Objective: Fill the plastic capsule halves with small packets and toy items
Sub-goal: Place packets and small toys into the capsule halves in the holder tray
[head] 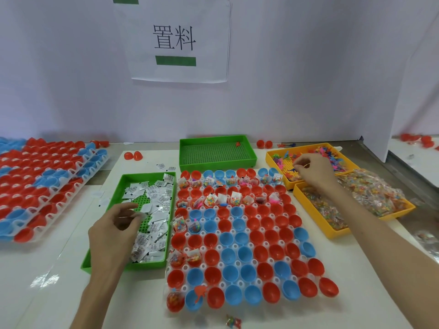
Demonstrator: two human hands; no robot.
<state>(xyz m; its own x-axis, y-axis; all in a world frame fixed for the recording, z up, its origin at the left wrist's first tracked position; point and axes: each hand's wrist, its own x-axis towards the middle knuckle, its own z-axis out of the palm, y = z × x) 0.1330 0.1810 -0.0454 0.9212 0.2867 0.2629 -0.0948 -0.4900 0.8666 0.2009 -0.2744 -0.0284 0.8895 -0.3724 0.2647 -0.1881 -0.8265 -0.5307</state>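
Capsule halves (240,233) red and blue in centre rack, far rows filled, left hand (114,233) curled over white packets (156,200) in green tray (95,257), grip unclear, right hand (313,169) well apart, pinching toy figures (332,155) in far-right yellow tray (270,155)

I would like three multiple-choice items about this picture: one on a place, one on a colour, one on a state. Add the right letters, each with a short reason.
1. Where is the right hand?
A. Over the yellow tray of toy figures.
B. Inside the middle capsule holder.
C. On the capsule stacks at left.

2. What colour is the tray holding the white packets?
A. Yellow.
B. Blue.
C. Green.

3. In what state is the far green tray?
A. Heaped with packets.
B. Nearly empty.
C. Covered by a lid.

Answers: 1 A, its fingers pinch among the toy figures; 2 C, green walls surround the packets; 3 B, only one small red item lies in it.
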